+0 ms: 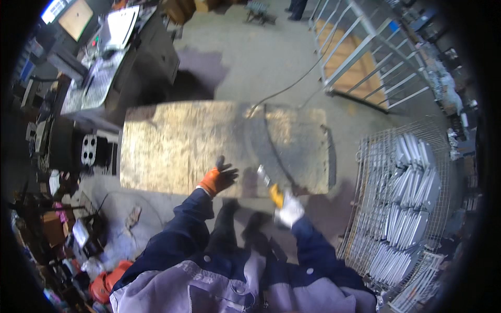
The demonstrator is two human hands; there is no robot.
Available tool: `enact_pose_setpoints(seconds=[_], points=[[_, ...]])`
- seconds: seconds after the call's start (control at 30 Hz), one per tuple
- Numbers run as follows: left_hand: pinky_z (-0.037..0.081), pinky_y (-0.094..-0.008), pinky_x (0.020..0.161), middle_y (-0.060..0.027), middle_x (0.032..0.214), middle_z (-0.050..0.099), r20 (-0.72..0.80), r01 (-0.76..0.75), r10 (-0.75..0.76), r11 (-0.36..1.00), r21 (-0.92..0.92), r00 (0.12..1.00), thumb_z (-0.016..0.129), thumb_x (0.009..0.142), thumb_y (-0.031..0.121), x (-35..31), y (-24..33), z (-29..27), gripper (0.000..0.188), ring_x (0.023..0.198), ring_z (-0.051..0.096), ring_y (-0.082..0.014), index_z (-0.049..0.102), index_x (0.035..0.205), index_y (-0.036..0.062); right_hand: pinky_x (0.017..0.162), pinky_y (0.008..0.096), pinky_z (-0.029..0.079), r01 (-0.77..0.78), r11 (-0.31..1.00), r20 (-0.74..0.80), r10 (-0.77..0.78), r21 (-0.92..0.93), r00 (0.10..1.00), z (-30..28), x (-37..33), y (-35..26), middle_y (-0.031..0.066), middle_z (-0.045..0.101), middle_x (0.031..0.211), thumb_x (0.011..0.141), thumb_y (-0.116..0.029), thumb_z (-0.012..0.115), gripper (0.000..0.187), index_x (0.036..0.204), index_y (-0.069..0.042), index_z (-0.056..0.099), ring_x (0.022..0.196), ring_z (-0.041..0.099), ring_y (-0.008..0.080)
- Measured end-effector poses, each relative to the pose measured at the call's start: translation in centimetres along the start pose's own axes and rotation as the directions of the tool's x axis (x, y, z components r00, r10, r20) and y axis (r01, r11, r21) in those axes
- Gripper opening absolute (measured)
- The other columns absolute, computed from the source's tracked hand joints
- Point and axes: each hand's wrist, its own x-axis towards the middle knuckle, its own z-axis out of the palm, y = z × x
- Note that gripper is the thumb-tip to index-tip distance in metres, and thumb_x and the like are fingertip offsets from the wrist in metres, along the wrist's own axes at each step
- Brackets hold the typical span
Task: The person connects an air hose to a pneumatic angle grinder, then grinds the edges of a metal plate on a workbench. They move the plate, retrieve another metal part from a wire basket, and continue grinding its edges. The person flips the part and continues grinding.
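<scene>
My left hand point(219, 179), in an orange glove with dark fingers, is held over the near edge of a worn wooden board point(175, 143). Its fingers are spread and nothing is in them. In a white glove, my right hand point(290, 211) grips a tool with a yellow handle point(276, 196) and a narrow silver metal end. The tool points away and to the left, its tip over the board's near edge. Its exact kind is too small to make out. A dark curved strip or cable point(273, 148) crosses the blackened right part of the board.
A wire mesh basket point(360, 208) with stacked grey metal parts point(404, 224) stands at right. Beyond it is a barred metal cart point(360, 44). A dark cable point(292, 85) trails across the floor. A cluttered workbench point(96, 94) fills the far left; red-orange items point(107, 281) lie near left.
</scene>
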Motion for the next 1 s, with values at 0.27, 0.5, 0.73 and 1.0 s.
enact_pose_setpoints(seconds=[0.27,0.5,0.73,1.0], points=[[0.051,-0.0395,0.082,-0.0044,0.103,0.068,0.311,0.098,0.046,0.897,-0.431,0.949,0.067,0.082,0.052,6.3,14.3,20.5,0.055,0.090,0.063,-0.0233,0.064,0.115,0.0076,0.083,0.0519,0.049,-0.206,0.973,-0.049,0.202,-0.104,0.978,-2.1,-18.3,4.7,0.0253,0.063,0.098,0.068,-0.033,0.070,0.059,0.116,-0.008,0.047,0.094,0.061,0.0459],[0.051,-0.0313,0.074,0.0041,0.087,0.071,0.487,-0.095,0.208,0.965,-0.246,0.849,0.056,0.093,0.040,0.0,20.9,25.7,0.046,0.079,0.065,-0.0157,0.060,0.124,0.0071,0.086,0.0502,0.049,-0.433,0.902,-0.143,0.427,-0.006,0.893,1.3,-25.8,12.2,0.0169,0.063,0.109,0.069,-0.039,0.070,0.061,0.119,-0.012,0.049,0.100,0.061,0.0404],[0.048,-0.0373,0.089,-0.0030,0.103,0.069,0.376,-0.383,0.445,0.894,-0.232,0.813,0.059,0.091,0.034,-9.8,18.2,29.6,0.037,0.097,0.063,-0.0223,0.064,0.116,0.0081,0.083,0.0457,0.051,-0.441,0.897,-0.211,0.428,-0.014,0.879,5.1,-31.6,20.8,0.0155,0.064,0.106,0.069,-0.034,0.074,0.060,0.120,-0.013,0.050,0.100,0.062,0.0360],[0.049,-0.0334,0.071,0.0003,0.080,0.056,0.557,-0.532,0.408,0.844,0.072,0.723,0.042,0.098,0.028,-14.1,20.6,36.6,0.037,0.077,0.059,-0.0158,0.054,0.127,0.0084,0.080,0.0453,0.052,-0.577,0.793,-0.230,0.609,0.196,0.760,8.4,-41.3,28.5,0.0165,0.066,0.101,0.070,-0.030,0.072,0.052,0.116,-0.014,0.053,0.095,0.064,0.0361]])
